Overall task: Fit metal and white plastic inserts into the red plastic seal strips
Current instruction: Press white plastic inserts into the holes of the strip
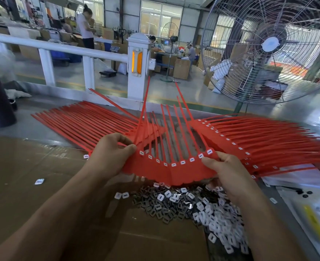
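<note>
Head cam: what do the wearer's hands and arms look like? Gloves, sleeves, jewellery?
Both are bare. The left hand and right hand wear no gloves, and no rings show on the visible fingers. No watch or band shows on either wrist. Both forearms are uncovered right down to the bottom edge of the frame, so no sleeve is in view. No markings or tape show.

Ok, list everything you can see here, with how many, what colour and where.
Held seal sheet: one, red with white inserts fitted, between both hands.
Strip pile: one, red, left on the table.
Strip pile: one, red with white inserts, right on the table.
Loose inserts: many, white and metal grey, heaped below the held sheet.
Cardboard: brown, covering the near table.
Fan: one large, grey, right background.
Railing: white, behind the table.
Left hand: grips the sheet's left end.
Right hand: grips the sheet's right end.
</note>
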### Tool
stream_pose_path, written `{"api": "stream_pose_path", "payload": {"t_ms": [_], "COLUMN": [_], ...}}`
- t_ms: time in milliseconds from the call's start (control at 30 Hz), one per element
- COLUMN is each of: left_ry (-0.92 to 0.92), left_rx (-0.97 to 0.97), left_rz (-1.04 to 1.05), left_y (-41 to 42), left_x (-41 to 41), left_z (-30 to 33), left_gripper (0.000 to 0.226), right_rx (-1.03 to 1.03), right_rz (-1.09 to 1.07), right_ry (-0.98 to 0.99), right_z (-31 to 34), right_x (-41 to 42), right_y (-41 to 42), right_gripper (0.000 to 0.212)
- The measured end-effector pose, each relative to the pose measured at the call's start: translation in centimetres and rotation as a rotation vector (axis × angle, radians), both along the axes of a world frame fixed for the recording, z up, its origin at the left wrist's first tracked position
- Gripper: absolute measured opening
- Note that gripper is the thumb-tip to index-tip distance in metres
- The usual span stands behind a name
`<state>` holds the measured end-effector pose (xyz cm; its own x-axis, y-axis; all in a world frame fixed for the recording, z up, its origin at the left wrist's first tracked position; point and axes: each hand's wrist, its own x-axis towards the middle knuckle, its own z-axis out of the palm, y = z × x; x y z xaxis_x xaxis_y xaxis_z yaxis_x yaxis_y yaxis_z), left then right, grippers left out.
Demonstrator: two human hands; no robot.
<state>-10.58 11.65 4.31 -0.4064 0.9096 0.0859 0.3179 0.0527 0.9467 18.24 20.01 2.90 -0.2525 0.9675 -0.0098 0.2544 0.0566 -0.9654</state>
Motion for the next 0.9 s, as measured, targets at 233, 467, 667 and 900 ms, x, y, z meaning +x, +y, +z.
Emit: {"api": "stream_pose_path", "payload": {"t_ms": [233,467,667,900], "left_ry": [-0.055,-0.048,-0.163,-0.187], "left_rx": [0.155,0.317,0.41,0.357], "left_rz": [-0.014,-0.062,-0.067,-0.241], "left_y": [-0.4,-0.5,-0.3,0.1], "left_x": [-0.1,0.4,1.0,1.2], "left_z": [0.5,0.3,-0.1,-0.5], "left_gripper": [0.006,0.003,0.006,0.035], "right_rx": [-0.009,-0.024,0.018,0.01], "right_rz": [-0.042,-0.126,-0.172,-0.351], "right_ry": [0.097,0.236,0.356,0.507], "right_z": [0.3,0.7,1.3,1.2], "right_x": [-0.2,-0.2,-0.6,-0.5], "right_y": [0.0,0.1,-0.4,0.2], "right_gripper": [0.021,0.02,0.028,0.018]}}
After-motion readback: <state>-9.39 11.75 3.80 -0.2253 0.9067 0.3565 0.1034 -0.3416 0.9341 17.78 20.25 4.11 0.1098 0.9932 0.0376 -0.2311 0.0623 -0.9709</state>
